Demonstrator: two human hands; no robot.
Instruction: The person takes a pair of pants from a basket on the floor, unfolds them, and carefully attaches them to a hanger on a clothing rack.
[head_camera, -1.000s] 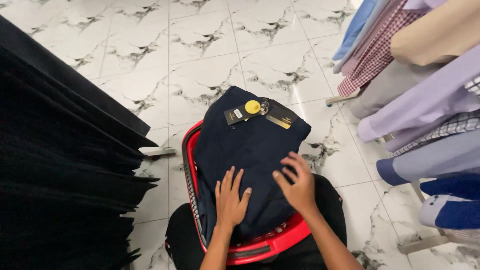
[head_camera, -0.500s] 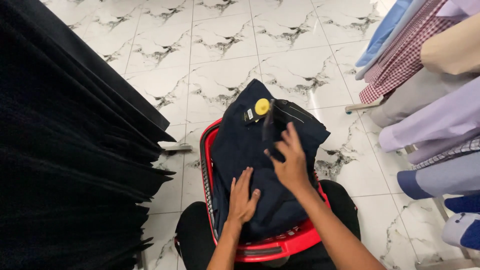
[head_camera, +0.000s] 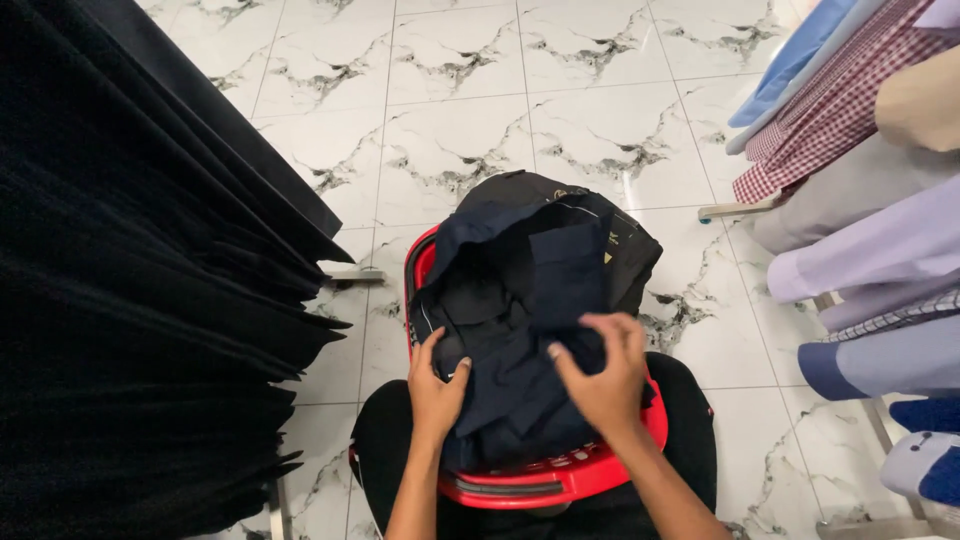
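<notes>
Navy garment (head_camera: 520, 330) lies bunched in the red basket (head_camera: 560, 478) on the person's lap, right hand (head_camera: 600, 375) pinching a fold, left hand (head_camera: 435, 385) flat on its edge, ungripped; judged soft, light, limp, best gathered by folds.

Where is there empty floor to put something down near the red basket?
Bare marble floor lies beyond the red basket, between the black garments and the hanging shirts. The basket is crowded: dark clothes fill it, under the left hand and right hand.
</notes>
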